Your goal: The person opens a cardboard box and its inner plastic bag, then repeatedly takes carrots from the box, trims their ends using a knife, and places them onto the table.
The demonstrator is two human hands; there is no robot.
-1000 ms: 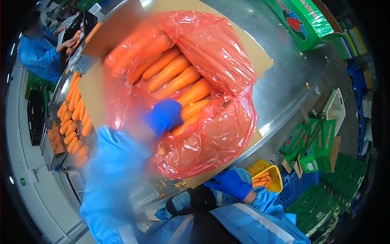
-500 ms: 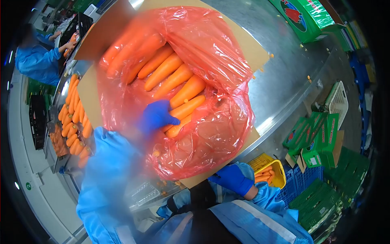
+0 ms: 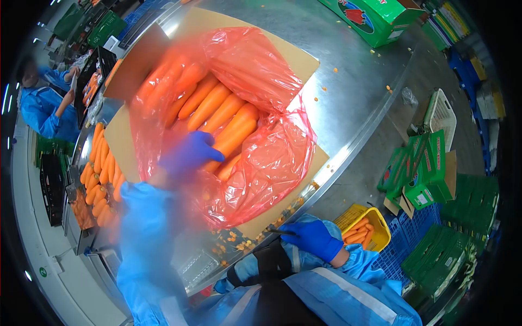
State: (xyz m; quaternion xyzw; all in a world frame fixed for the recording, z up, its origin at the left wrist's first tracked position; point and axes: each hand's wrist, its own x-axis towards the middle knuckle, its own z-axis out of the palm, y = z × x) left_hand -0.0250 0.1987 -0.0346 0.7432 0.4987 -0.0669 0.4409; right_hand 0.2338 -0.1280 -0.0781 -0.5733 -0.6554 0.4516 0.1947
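Note:
A cardboard box (image 3: pixel 302 51) lined with red translucent plastic (image 3: pixel 266 168) holds several large orange carrots (image 3: pixel 236 130) lying side by side. My left hand (image 3: pixel 190 152), in a blue glove, reaches into the box, its fingers and thumb closed around the near end of a carrot; the wrist area is blurred. Low in the view, beside the table edge, my right hand (image 3: pixel 312 239) is also in a blue glove. It is closed on a thin dark object (image 3: pixel 281 232), most of which is hidden by the fingers.
Loose carrots (image 3: pixel 100 174) lie left of the box. A co-worker (image 3: pixel 46 103) stands at upper left by a black crate (image 3: pixel 89 81). A green carton (image 3: pixel 375 19) is on the metal table (image 3: pixel 348 81). Below right are a yellow basket of carrots (image 3: pixel 380 231), green cartons (image 3: pixel 429 168) and green crates (image 3: pixel 437 255).
My left hand has moved up and left along the carrots. The lower carrots in the box show a different arrangement. The view has shifted, and the dark object in my right hand shows more clearly.

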